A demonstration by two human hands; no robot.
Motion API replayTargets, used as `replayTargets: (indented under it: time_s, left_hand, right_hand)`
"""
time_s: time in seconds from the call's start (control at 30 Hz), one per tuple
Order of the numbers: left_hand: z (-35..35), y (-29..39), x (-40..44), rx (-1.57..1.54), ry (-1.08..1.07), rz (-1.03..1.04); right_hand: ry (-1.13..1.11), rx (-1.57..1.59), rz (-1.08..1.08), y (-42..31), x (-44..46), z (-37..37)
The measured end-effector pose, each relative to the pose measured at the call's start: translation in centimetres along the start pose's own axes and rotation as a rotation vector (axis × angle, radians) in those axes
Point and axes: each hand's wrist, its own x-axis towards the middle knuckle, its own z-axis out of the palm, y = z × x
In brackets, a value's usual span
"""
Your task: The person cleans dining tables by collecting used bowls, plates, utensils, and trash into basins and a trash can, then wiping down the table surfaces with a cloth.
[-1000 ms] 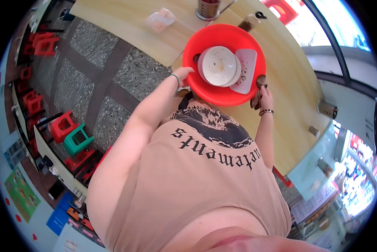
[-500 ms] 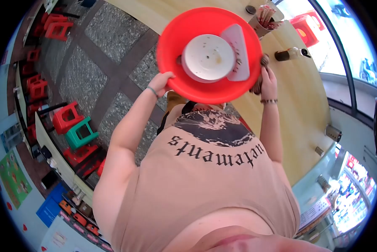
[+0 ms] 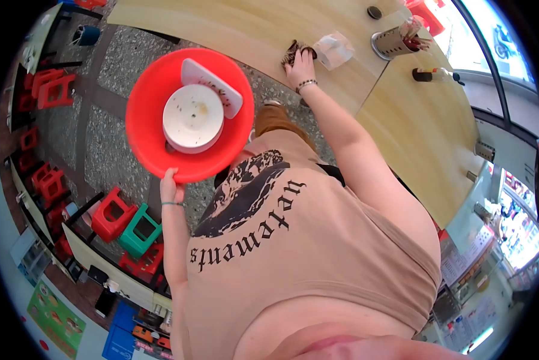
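My left hand (image 3: pixel 172 187) grips the near rim of a red plastic basin (image 3: pixel 146 99), held out over the floor on the left. Inside the basin sits a white round bowl (image 3: pixel 192 117) with dark specks and a yellowish stain. A white plate (image 3: pixel 206 81) with dark bits on it leans beside the bowl. My right hand (image 3: pixel 300 69) reaches to the wooden table (image 3: pixel 239 30), its fingers closed over a crumpled brown patterned cloth (image 3: pixel 292 54) on the tabletop. Just right of that hand lies a crumpled clear plastic packet (image 3: pixel 334 50).
A metal holder (image 3: pixel 393 43) with wrapped chopsticks, a dark round lid (image 3: pixel 374 12) and a dark-filled bottle (image 3: pixel 434 75) stand on the table. Red stools (image 3: pixel 113 213) and a green stool (image 3: pixel 141 231) stand by the left tables. A blue bin (image 3: pixel 88 36) is farther off.
The basin, held by my left hand alone, has moved left and nearer. My right hand has gone from beside the basin's rim out to the tabletop with the cloth.
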Motion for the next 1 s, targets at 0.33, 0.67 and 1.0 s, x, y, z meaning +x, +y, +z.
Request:
replayTargets:
  time_s: [0.33,0.67,1.0]
  left_hand:
    - [-1.4,-1.3,-9.9,-0.137,-0.003,0.065]
    - [-0.3,-6.3,-14.3,-0.235,0.005,0.121]
    - [1.7,-7.0,-16.3,-0.327,-0.073,0.105]
  right_hand:
    - [0.03,-0.072,0.081,-4.7,2.8,-6.4]
    - [-0.192,0.075,0.386,5.3,-3.0,-27.8]
    - [0.126,0.06,-0.12,-1.0,-1.6,-19.0]
